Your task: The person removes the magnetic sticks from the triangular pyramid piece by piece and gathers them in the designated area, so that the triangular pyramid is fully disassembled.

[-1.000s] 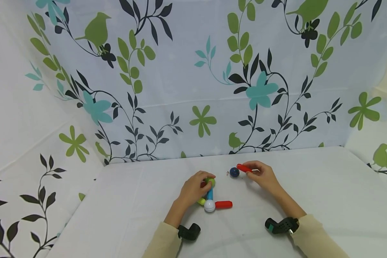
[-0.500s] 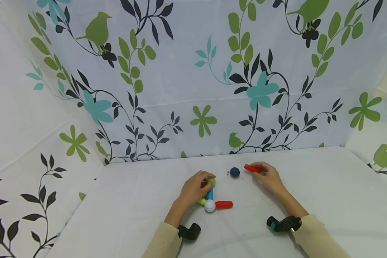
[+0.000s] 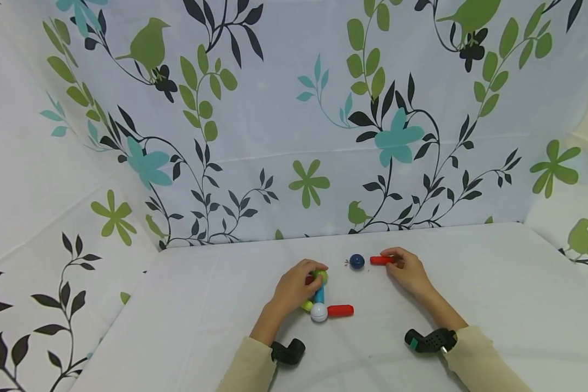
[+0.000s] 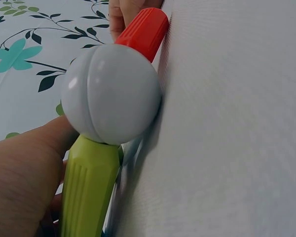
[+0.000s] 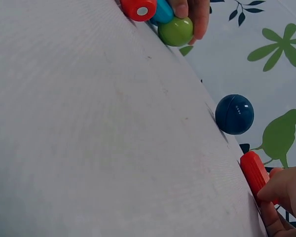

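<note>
White tabletop (image 3: pixel 201 326), bird-and-leaf-print cloth (image 3: pixel 274 136) behind; left fingers (image 3: pixel 310 264) clamped on green ball (image 5: pixel 175 32), right fingers (image 3: pixel 393 252) pinching red rod (image 3: pixel 379 261).

There's passing room between the red rod (image 3: pixel 340 311) jutting from the white ball (image 3: pixel 319 313) and the right forearm (image 3: pixel 441 308); beyond, the dark blue ball (image 3: pixel 356 262) leaves a slim gap to the red stick (image 3: pixel 379 261) in the right hand (image 3: pixel 408 270); under the left hand (image 3: pixel 294 283) I can't tell

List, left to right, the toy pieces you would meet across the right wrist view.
Red rod → blue rod → green ball → navy ball → second red rod, held by the right hand.
</note>
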Action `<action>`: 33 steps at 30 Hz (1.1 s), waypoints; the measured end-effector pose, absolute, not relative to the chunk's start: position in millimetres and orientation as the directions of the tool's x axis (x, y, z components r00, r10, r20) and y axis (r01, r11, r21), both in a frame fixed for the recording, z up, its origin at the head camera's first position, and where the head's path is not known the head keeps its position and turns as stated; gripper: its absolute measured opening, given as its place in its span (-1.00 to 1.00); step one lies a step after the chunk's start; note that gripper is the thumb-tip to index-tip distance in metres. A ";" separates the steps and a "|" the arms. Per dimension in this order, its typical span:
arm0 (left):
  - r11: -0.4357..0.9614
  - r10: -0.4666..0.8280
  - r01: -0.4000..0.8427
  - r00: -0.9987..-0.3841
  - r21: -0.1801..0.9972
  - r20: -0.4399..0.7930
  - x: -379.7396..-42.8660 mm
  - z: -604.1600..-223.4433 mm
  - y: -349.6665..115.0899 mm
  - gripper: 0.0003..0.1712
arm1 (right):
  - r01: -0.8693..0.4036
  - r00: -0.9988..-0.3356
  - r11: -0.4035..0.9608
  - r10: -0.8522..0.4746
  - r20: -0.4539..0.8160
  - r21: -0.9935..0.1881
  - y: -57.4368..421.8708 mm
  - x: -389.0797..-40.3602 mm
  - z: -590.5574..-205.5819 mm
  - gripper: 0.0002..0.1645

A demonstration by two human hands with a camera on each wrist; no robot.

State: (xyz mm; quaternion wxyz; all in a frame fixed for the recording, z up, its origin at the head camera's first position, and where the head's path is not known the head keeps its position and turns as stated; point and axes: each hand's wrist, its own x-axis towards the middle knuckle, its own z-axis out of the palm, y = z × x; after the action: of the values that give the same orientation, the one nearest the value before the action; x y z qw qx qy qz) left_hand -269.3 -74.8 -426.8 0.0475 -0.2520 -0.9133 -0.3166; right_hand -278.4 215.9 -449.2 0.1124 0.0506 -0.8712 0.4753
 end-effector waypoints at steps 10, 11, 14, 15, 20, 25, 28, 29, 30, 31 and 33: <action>0.675 0.428 0.486 -0.871 0.555 0.242 -270.6 -425.6 -74.8 -0.71 | -0.189 -0.968 0.558 0.033 0.250 -0.808 215.7 -280.4 -450.6 -0.65; 0.674 0.429 0.485 -0.871 0.557 0.240 -270.6 -425.4 -74.8 -0.71 | -0.191 -0.968 0.557 0.031 0.249 -0.808 215.6 -280.4 -451.0 -0.66; 0.673 0.432 0.487 -0.870 0.557 0.238 -270.5 -426.0 -74.5 -0.71 | -0.189 -0.969 0.553 0.030 0.246 -0.812 215.1 -280.1 -451.7 -0.66; 0.675 0.431 0.486 -0.870 0.555 0.238 -270.3 -426.3 -74.3 -0.72 | -0.186 -0.969 0.550 0.032 0.243 -0.814 214.9 -279.8 -451.9 -0.66; 0.684 0.422 0.497 -0.866 0.534 0.267 -269.6 -428.3 -73.7 -0.72 | -0.173 -0.971 0.540 0.046 0.234 -0.823 214.0 -278.3 -452.9 -0.64; 0.700 0.413 0.500 -0.866 0.510 0.282 -266.1 -428.1 -73.6 -0.72 | -0.159 -0.974 0.524 0.053 0.218 -0.837 214.0 -275.5 -453.7 -0.62; 0.715 0.413 0.496 -0.868 0.493 0.274 -264.3 -425.3 -74.1 -0.71 | -0.147 -0.976 0.508 0.063 0.207 -0.849 213.6 -274.4 -453.3 -0.61; 0.718 0.415 0.494 -0.869 0.491 0.269 -263.7 -423.9 -74.5 -0.70 | -0.145 -0.977 0.503 0.066 0.205 -0.852 213.2 -274.2 -452.5 -0.60; 0.720 0.417 0.493 -0.870 0.488 0.262 -262.9 -422.2 -75.2 -0.69 | -0.134 -0.977 0.492 0.077 0.196 -0.860 212.5 -273.7 -451.3 -0.60; 0.719 0.424 0.497 -0.868 0.486 0.261 -262.1 -420.8 -76.2 -0.69 | -0.120 -0.979 0.475 0.092 0.185 -0.872 211.8 -273.1 -449.8 -0.60; 0.716 0.432 0.499 -0.866 0.489 0.251 -260.2 -418.6 -78.8 -0.66 | -0.093 -0.977 0.445 0.131 0.168 -0.890 210.6 -272.1 -446.3 -0.61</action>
State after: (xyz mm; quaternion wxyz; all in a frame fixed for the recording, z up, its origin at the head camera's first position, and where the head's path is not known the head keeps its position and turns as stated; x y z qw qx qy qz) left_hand -260.2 -78.8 -418.6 0.0593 -0.2519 -0.9243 -0.2805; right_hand -272.1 210.6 -446.3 0.1066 -0.0114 -0.8434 0.5264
